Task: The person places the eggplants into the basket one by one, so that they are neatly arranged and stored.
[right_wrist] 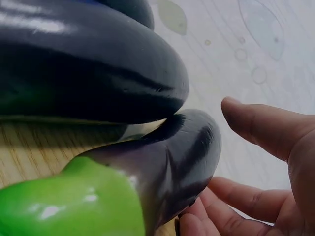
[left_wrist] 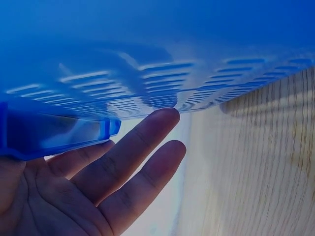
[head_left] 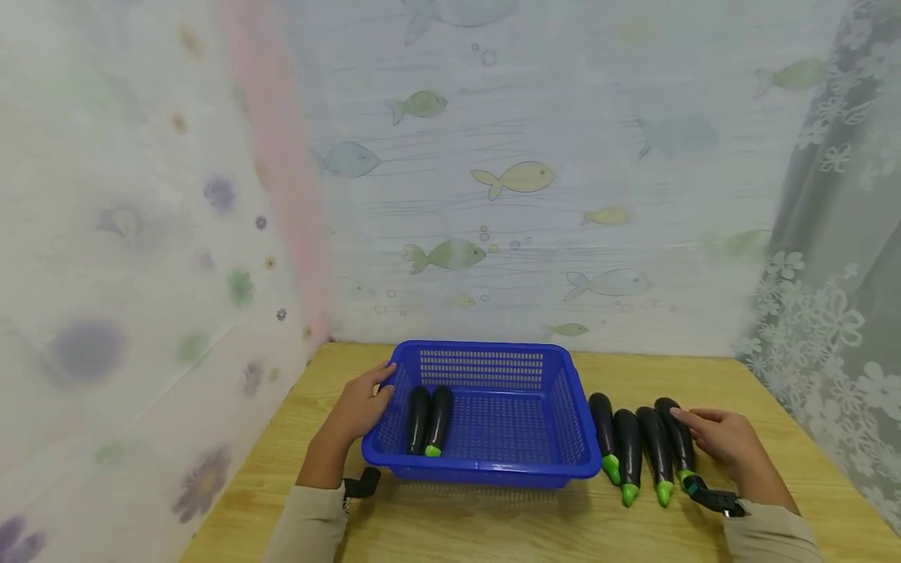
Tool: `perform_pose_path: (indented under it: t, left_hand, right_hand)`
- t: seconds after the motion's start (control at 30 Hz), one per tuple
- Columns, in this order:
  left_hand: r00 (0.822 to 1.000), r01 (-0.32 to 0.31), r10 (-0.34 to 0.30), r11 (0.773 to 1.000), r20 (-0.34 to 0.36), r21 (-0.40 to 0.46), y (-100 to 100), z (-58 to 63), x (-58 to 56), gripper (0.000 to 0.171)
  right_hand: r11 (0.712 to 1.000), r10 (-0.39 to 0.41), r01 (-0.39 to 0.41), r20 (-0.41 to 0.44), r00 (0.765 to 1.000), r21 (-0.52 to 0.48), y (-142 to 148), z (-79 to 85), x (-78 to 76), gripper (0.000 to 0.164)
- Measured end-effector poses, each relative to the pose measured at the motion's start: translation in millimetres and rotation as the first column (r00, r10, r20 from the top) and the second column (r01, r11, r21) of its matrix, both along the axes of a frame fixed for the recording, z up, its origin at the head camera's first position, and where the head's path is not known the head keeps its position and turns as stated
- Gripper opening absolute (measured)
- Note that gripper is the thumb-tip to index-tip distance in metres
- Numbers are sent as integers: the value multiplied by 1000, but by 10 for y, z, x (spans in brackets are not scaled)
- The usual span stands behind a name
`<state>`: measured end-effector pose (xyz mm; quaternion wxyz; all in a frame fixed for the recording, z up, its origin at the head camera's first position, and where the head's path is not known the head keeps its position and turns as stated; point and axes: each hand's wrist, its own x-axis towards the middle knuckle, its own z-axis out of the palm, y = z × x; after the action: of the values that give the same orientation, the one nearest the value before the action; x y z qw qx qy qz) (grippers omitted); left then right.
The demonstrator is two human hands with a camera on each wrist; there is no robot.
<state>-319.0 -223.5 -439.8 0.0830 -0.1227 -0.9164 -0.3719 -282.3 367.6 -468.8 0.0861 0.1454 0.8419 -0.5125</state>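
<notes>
A blue plastic basket with slotted walls stands on the wooden table. My left hand holds its left rim, the thumb on top and the fingers under it along the outer wall. Two dark eggplants lie side by side in the basket's left part. To the right of the basket, several more eggplants with green stem ends lie in a row. My right hand is at the rightmost eggplant; fingers touch its side, while the thumb stands apart from it.
The light wooden table reaches back to a curtain printed with fish. A flowered sheet hangs along the left, and a lace curtain hangs at the right edge.
</notes>
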Motion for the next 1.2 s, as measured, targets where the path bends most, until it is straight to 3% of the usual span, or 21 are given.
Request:
perform_pose_path:
  t: [0.4, 0.73, 1.2]
  left_hand:
    - [1000, -11, 11, 1000, -16, -27, -15, -27, -16, 48]
    - [1000, -5, 5, 1000, 8, -12, 4, -5, -14, 48]
    - [1000, 5, -5, 1000, 10, 7, -5, -22, -20, 49]
  right_hand:
    - [999, 10, -9, -20, 1000, 44, -30, 1, 8, 96]
    - [975, 78, -71, -25, 997, 210, -16, -34, -21, 101]
    - [971, 65, -56, -32, 997, 231, -6, -37, -20, 96]
